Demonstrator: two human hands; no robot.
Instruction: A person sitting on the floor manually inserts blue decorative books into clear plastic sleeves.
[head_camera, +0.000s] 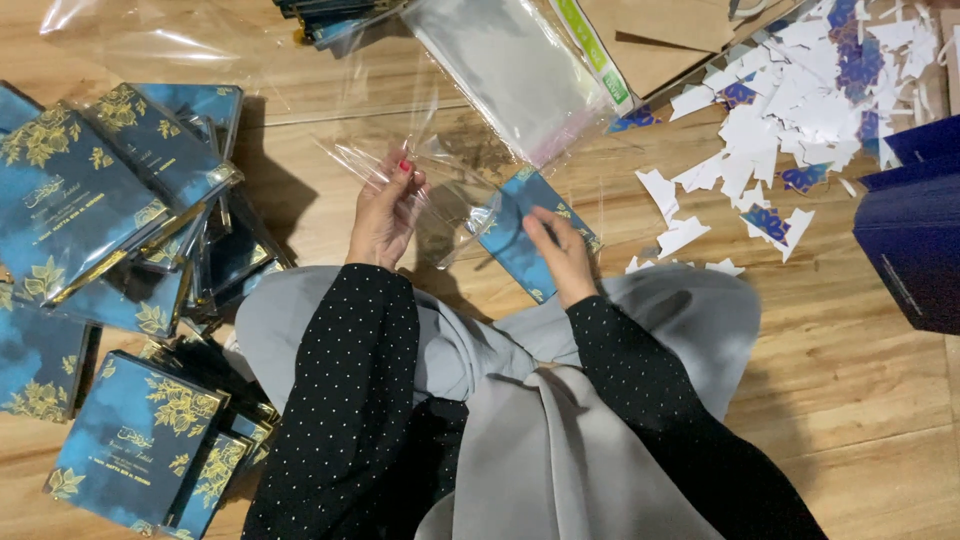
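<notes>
My left hand (385, 212) pinches the open edge of a clear plastic sleeve (440, 185) above the wooden floor. My right hand (562, 252) grips a blue card with gold floral print (520, 235) and holds it at the sleeve's mouth, partly inside the plastic. Both arms wear black sleeves with white dots. A grey cloth covers my lap below the hands.
Several sleeved blue and gold cards lie heaped at the left (110, 190) and lower left (140, 440). A stack of clear sleeves (520, 70) lies at the top, brown envelopes (660, 35) beside it. White and blue paper scraps (790, 100) are scattered at the upper right; a dark blue box (915, 240) sits at the right edge.
</notes>
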